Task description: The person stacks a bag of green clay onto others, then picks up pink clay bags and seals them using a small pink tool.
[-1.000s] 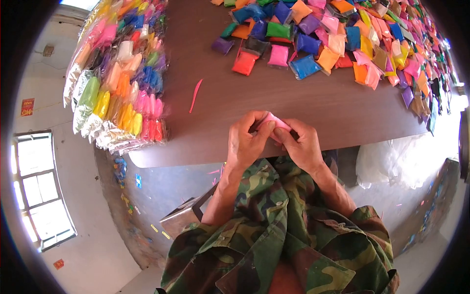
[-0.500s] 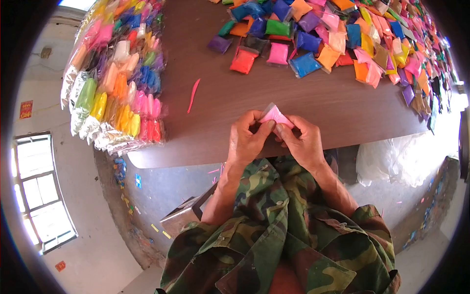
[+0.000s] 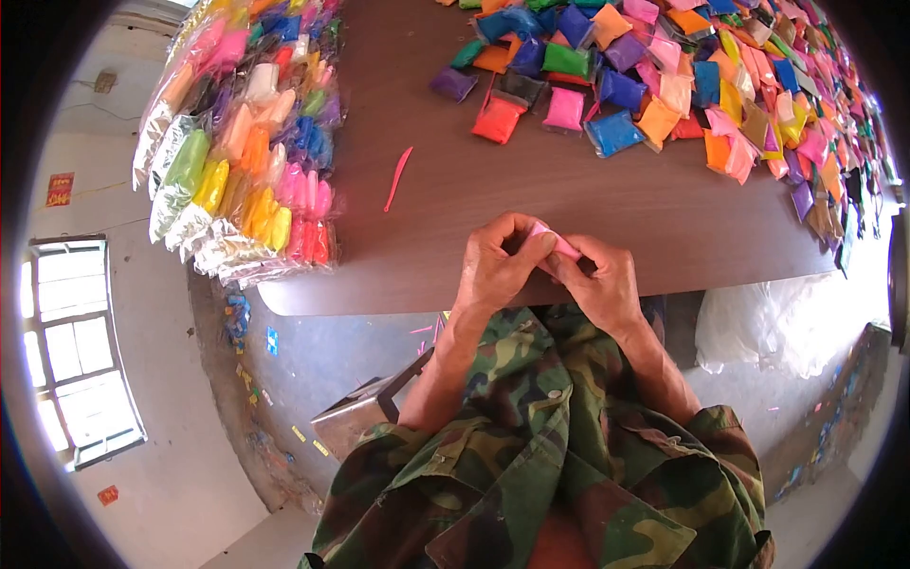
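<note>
Just above the table's front edge, a small pink packet (image 3: 557, 242) is pinched between both of my hands. My left hand (image 3: 502, 261) grips it from the left with thumb and bent fingers. From the right, my right hand (image 3: 599, 280) closes on the same packet, the two thumbs almost meeting. Much of the packet is hidden behind the fingers. Left of my hands, a thin pink strip (image 3: 398, 178) lies on the brown table (image 3: 379, 251).
A stack of clear bags with colourful contents (image 3: 256, 180) lines the table's left side. Loose coloured packets, among them a blue one (image 3: 614, 134), spread over the back and right. A white plastic bag (image 3: 758, 332) hangs below the right edge; an open box (image 3: 365, 412) stands below left.
The pink packet has tilted and now shows less between my fingers, which have closed further over it. The whole view has shifted slightly, so the table's things appear farther right.
</note>
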Demonstrator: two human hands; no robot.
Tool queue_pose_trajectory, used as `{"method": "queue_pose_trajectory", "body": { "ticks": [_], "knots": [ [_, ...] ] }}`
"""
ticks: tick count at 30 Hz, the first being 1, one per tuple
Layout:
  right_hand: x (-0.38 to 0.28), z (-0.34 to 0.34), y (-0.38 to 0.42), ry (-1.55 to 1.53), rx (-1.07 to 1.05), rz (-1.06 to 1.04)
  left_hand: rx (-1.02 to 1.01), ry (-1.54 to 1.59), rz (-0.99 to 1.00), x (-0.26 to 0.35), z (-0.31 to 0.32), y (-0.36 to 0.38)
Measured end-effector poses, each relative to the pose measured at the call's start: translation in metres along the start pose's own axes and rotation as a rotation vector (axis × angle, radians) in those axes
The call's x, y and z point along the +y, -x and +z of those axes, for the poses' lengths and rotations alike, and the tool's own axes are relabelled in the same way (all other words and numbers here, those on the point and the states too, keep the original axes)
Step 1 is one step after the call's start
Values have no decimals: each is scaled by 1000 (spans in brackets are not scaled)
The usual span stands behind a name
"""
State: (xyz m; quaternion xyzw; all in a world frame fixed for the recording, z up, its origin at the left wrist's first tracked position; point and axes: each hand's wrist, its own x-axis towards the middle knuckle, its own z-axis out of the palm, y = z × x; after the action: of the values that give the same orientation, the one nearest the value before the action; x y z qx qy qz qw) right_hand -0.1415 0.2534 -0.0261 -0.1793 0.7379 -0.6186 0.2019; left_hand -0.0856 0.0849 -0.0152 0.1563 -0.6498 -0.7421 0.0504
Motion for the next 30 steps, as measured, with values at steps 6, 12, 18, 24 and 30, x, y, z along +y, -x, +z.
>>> {"method": "queue_pose_trajectory", "body": {
  "ticks": [6,12,18,24,30],
  "knots": [
    [-2,-2,0,-22,15,10,39,-67,63,2,3,1],
    [3,-1,2,-108,43,38,36,-84,-14,-2,-8,4],
    [2,-2,3,-49,47,22,48,-261,83,-10,-11,3],
    [1,-7,0,-158,-10,26,35,-176,52,6,-15,7],
    [3,-7,-1,-247,56,80,78,-54,-27,-1,-6,9]
  ]
}}
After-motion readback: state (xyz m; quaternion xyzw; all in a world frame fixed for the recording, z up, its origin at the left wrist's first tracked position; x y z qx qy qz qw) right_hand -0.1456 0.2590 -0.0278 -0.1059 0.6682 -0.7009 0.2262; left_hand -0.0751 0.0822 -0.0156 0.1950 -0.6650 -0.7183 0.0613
